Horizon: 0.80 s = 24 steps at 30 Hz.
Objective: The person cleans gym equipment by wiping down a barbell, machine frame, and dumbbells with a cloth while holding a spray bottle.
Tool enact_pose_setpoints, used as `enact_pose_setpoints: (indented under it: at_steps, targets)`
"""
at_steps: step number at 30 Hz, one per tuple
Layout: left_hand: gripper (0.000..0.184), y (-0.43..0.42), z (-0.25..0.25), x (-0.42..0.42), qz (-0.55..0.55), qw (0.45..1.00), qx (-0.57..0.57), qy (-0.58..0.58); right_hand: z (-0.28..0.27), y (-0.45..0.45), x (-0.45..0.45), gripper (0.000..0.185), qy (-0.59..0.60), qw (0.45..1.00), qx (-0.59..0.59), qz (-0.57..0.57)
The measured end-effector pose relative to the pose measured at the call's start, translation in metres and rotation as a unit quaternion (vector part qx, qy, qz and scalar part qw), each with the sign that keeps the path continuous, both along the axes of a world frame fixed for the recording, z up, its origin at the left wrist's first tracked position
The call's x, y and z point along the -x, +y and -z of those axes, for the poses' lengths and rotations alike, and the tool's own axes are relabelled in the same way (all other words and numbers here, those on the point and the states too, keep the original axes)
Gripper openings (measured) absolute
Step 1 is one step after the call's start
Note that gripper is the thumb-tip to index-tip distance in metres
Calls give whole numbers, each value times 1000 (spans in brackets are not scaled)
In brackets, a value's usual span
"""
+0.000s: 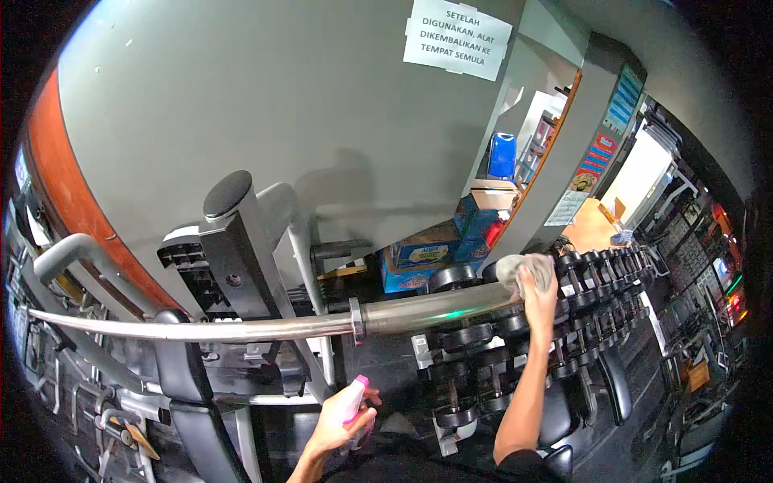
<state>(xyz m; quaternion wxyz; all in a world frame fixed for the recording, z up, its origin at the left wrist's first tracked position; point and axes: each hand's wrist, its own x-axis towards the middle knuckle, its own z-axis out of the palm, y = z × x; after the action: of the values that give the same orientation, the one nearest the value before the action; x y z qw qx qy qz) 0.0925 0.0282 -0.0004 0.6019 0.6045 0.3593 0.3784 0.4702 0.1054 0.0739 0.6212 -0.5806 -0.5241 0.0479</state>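
- and here's the right hand (541, 299), out at the far end of the barbell (270, 329), fingers bunched around a pale grey cloth (510, 269).
- the cloth sits at the fingertips, up against the outer end of the thick metal sleeve (435, 312); whether it wraps right round, i cannot tell.
- down low, the left hand (338, 424) has its fingers curled around a white spray bottle (349, 402) with a pink top, nozzle end pointing up above the grip.
- that bottle is below the bar, apart from it, under the collar (357, 319) where the slim shaft meets the sleeve.
- the barbell runs clean across the view, passing in front of a dark upright post (244, 262) and above a black padded bench (183, 366).
- beneath and beyond the sleeve, rows of dumbbells (469, 336) stretch away to the right.
- behind, blue cartons (420, 258) stand by the grey wall (233, 105), a printed sign (458, 39) taped up high.
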Motion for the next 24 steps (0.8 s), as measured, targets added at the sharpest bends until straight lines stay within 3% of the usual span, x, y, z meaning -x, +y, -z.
enact_pose_setpoints:
  at_steps: [2,4,8,10,12,14,16,18,20,22,24]
  targets:
    - [31,3,9,-1,-3,1000,-9,-24,38,-4,5,24,-63,980,-166,90]
    - [31,1,12,0,-7,999,-14,-48,49,-9,9,26,-87,969,-223,65]
    - [31,-3,4,4,-14,997,16,-74,24,-24,34,25,-216,944,-182,167]
    - [31,-2,3,3,-12,997,18,-71,-2,-28,67,25,-258,939,-75,213]
    - [30,0,4,-1,-6,998,5,-64,-15,-26,107,26,-257,951,-13,173]
    - [30,1,1,-6,10,998,2,-56,-34,-31,161,26,-255,966,46,22]
    - [30,2,-6,-10,26,999,0,-43,-23,-30,200,30,-326,942,3,-84]
    - [30,3,-16,-16,23,995,-95,19,-25,-31,221,35,-352,927,-49,-115]
    - [31,3,-17,-16,32,994,-104,25,-19,-27,198,35,-328,932,-38,-152]
    - [32,1,-1,-15,21,1000,-21,-9,-28,-34,165,33,-342,936,44,-62]
    - [33,-2,0,-10,9,999,-31,-10,-45,-36,121,29,-302,948,97,20]
